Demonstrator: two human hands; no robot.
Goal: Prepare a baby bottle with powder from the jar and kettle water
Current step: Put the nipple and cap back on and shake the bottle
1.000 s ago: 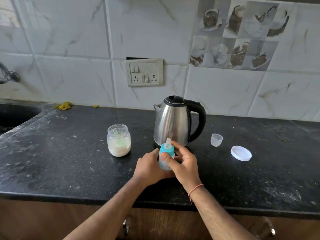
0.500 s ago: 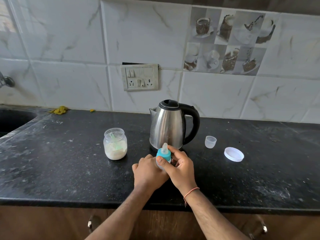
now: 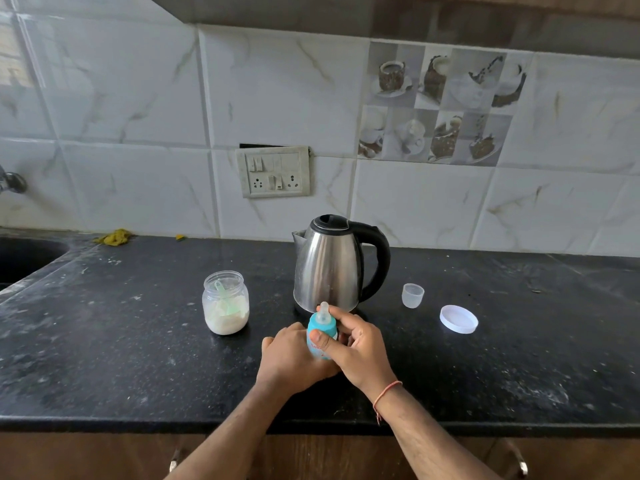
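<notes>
Currently both hands on baby bottle, upright on black counter just in front of kettle.

Left hand wrapped round bottle body; right hand pinching teal collar, thumb in front, fingers behind, just below nipple. Cannot tell whether collar going on or off. Open powder jar with green scoop inside, to the left; clear cap and white lid to the right. Risks: cross-threaded or loose collar leaking on shake; twisting hard against a weak base hold tipping bottle, spilling contents; knuckles close to kettle wall, burn hazard if hot.
</notes>
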